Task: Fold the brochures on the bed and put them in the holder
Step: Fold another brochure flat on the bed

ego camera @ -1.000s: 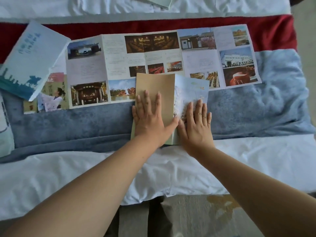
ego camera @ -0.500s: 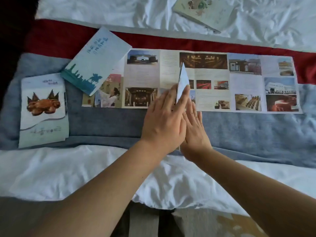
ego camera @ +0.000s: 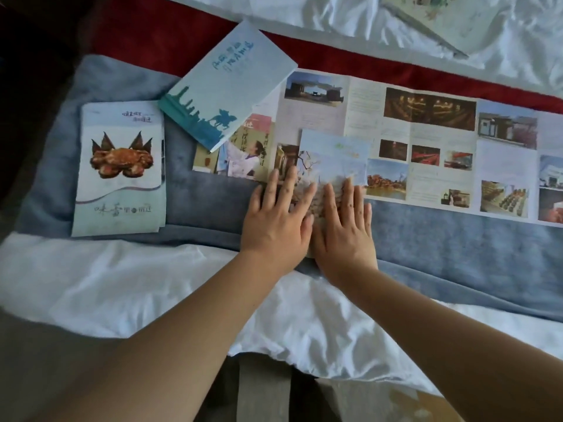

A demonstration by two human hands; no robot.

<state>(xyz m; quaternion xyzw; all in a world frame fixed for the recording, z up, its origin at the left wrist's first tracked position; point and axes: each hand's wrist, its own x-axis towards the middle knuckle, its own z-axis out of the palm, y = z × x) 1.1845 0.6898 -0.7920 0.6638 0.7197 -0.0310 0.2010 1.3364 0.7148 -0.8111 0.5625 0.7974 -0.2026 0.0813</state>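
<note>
A small folded brochure [ego camera: 335,159] with a pale sky cover lies flat on the blue-grey blanket [ego camera: 457,257]. My left hand [ego camera: 278,220] and my right hand [ego camera: 344,229] rest side by side, palms down with fingers spread, pressing its lower half. Its top edge overlaps a long unfolded brochure [ego camera: 426,141] of photo panels stretching to the right edge. A folded blue skyline brochure [ego camera: 225,86] lies tilted at the upper left. A folded brochure with a crab picture [ego camera: 120,169] lies at the left. No holder is in view.
A red band [ego camera: 182,38] crosses the bed beyond the blanket, with white sheet [ego camera: 350,16] behind it. A pale book or booklet [ego camera: 441,22] lies on that sheet at the top right. White sheet [ego camera: 137,287] hangs over the near bed edge; floor shows below.
The right flap of the small brochure stood upright between my hands, then folded over leftward; it now lies shut and flat under both palms. The view has shifted left.
</note>
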